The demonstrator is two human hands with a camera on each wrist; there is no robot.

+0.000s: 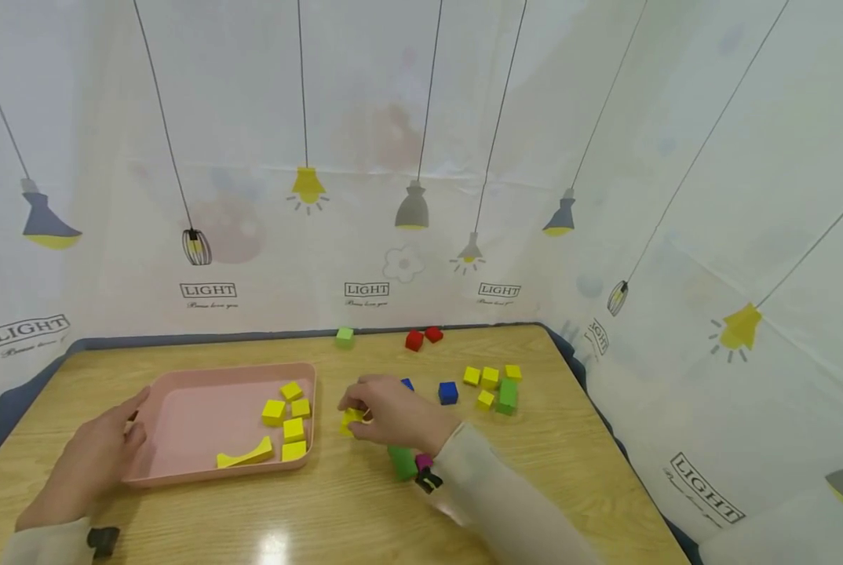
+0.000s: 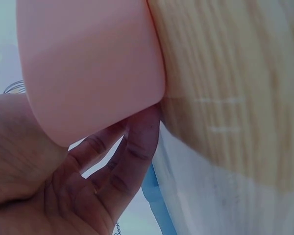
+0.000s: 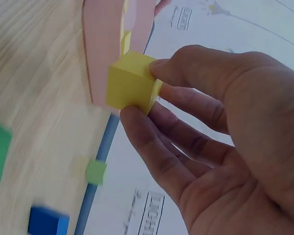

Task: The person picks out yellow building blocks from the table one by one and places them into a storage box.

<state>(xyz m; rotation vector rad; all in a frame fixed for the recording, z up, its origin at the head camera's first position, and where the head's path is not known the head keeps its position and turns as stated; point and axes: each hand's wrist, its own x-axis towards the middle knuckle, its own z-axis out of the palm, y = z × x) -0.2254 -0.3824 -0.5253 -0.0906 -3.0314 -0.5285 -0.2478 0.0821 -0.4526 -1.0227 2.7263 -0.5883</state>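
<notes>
In the head view my right hand is just right of the pink tray. It pinches a yellow cube between thumb and fingertips, and the right wrist view shows the cube beside the tray's wall. At the tray's left side, my left hand holds the edge; the left wrist view has its bent fingers against the pink wall, the thumb tip hidden. Several yellow cubes lie inside the tray on the right, near a yellow block with a curved-in top.
Right of the tray lie a blue cube, several yellow cubes, a long green block, another green block and a magenta block by my right wrist. Red blocks and a light green cube sit near the back edge.
</notes>
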